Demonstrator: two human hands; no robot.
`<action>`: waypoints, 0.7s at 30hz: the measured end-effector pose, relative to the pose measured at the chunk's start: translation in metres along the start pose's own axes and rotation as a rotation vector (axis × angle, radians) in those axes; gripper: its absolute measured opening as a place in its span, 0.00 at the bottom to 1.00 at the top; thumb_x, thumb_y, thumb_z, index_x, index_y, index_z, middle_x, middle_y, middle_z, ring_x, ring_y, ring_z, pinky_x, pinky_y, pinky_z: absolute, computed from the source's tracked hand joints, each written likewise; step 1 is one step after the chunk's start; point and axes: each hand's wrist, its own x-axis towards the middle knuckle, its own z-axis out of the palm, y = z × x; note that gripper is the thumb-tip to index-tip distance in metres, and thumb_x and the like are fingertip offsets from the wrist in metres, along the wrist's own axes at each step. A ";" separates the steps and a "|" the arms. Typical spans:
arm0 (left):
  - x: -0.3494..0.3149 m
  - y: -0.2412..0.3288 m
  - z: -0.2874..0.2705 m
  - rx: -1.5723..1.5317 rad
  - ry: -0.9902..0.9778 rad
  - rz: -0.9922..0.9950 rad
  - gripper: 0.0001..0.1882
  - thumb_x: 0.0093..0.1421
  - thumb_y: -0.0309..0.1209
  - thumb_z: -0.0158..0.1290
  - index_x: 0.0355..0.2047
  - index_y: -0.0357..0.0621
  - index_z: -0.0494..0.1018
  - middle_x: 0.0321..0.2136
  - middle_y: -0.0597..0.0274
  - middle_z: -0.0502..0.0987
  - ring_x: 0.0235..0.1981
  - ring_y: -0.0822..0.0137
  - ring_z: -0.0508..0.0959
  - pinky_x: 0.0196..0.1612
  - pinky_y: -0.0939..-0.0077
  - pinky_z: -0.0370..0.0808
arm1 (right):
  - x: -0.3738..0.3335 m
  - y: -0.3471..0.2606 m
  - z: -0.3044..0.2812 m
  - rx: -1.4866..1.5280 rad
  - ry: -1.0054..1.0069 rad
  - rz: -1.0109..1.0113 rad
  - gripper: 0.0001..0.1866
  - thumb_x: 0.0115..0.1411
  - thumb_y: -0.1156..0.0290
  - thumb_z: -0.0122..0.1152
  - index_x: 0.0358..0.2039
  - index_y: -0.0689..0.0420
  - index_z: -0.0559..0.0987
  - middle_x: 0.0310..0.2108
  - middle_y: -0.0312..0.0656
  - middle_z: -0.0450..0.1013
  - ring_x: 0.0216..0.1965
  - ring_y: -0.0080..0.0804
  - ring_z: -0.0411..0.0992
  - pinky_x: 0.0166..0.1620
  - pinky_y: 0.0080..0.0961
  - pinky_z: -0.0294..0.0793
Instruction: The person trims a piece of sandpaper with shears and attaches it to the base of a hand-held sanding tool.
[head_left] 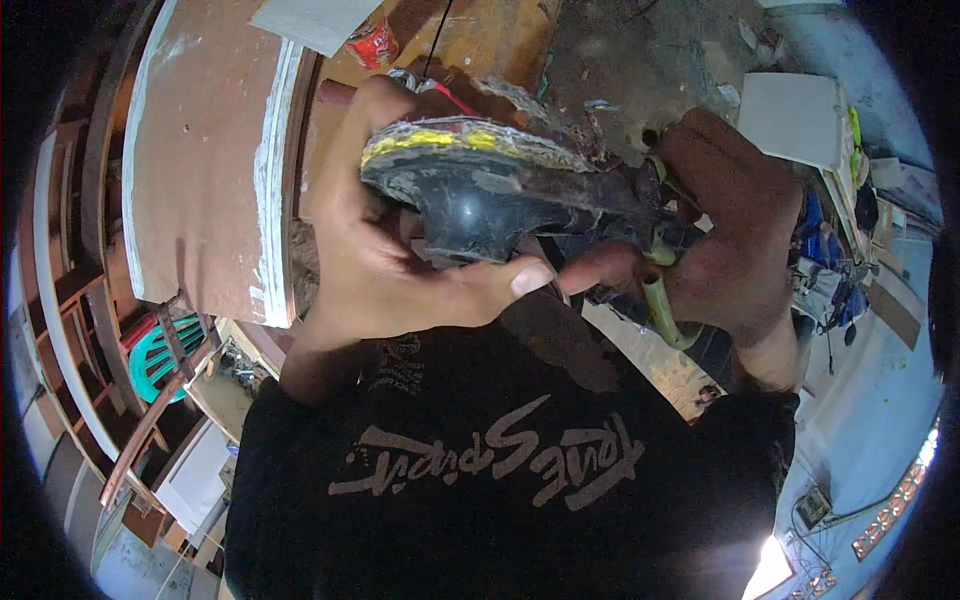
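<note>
A worn black tool [480, 205] with a round, layered head, like a sander, is up in front of my chest. Its edge has a yellow band and a crusted, frayed rim. My left hand [350, 240] is closed round the head, thumb along the underside and fingers over the far edge. My right hand [735, 230] is closed at the narrow end on the right, beside a yellow-green bent tube [660, 305]. The tool and shadow partly hide the right fingers.
A brown panel with white-painted edges [205, 160] stands at the left. Behind the tool lies a wooden board [480, 40] with a red can [373, 42]. A white box-like surface [795, 118] and cluttered tools [830, 270] are at the right. A green round item [165, 362] sits lower left.
</note>
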 end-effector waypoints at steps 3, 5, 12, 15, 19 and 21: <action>-0.002 -0.009 -0.010 0.065 -0.130 0.084 0.48 0.45 0.35 0.73 0.59 0.30 0.56 0.49 0.48 0.73 0.50 0.57 0.77 0.53 0.64 0.77 | 0.003 0.004 0.000 0.059 0.002 -0.016 0.45 0.30 0.30 0.75 0.27 0.63 0.75 0.21 0.38 0.63 0.21 0.29 0.64 0.24 0.25 0.61; -0.001 -0.003 -0.013 0.162 -0.189 0.081 0.46 0.45 0.35 0.73 0.56 0.31 0.57 0.48 0.49 0.74 0.49 0.58 0.78 0.52 0.65 0.77 | 0.007 0.001 0.000 0.140 -0.011 -0.019 0.46 0.29 0.29 0.75 0.28 0.64 0.76 0.23 0.39 0.65 0.22 0.30 0.64 0.24 0.25 0.61; -0.001 0.000 -0.010 0.195 -0.109 0.042 0.45 0.43 0.36 0.74 0.55 0.31 0.59 0.48 0.48 0.73 0.49 0.59 0.78 0.51 0.67 0.77 | 0.004 0.000 0.005 0.042 0.017 0.027 0.49 0.24 0.27 0.74 0.31 0.64 0.78 0.27 0.42 0.67 0.25 0.32 0.68 0.26 0.28 0.68; 0.002 -0.001 -0.010 0.213 -0.170 0.115 0.46 0.43 0.37 0.74 0.55 0.31 0.59 0.48 0.48 0.73 0.48 0.60 0.78 0.51 0.66 0.77 | -0.002 -0.002 -0.001 -0.023 -0.062 0.029 0.49 0.24 0.28 0.75 0.32 0.64 0.78 0.27 0.43 0.68 0.26 0.33 0.70 0.28 0.29 0.70; 0.000 -0.006 -0.005 0.055 -0.051 0.100 0.35 0.39 0.32 0.77 0.41 0.39 0.65 0.37 0.58 0.79 0.41 0.70 0.80 0.43 0.76 0.77 | 0.000 -0.005 0.002 -0.032 -0.012 0.013 0.50 0.23 0.29 0.77 0.32 0.65 0.77 0.28 0.44 0.69 0.26 0.35 0.70 0.28 0.29 0.70; -0.001 -0.006 -0.008 0.065 -0.065 0.109 0.35 0.39 0.32 0.77 0.41 0.39 0.65 0.37 0.58 0.79 0.40 0.70 0.80 0.43 0.76 0.77 | 0.007 -0.009 0.001 0.055 0.046 0.014 0.51 0.20 0.29 0.77 0.31 0.65 0.76 0.28 0.43 0.68 0.27 0.36 0.70 0.30 0.30 0.71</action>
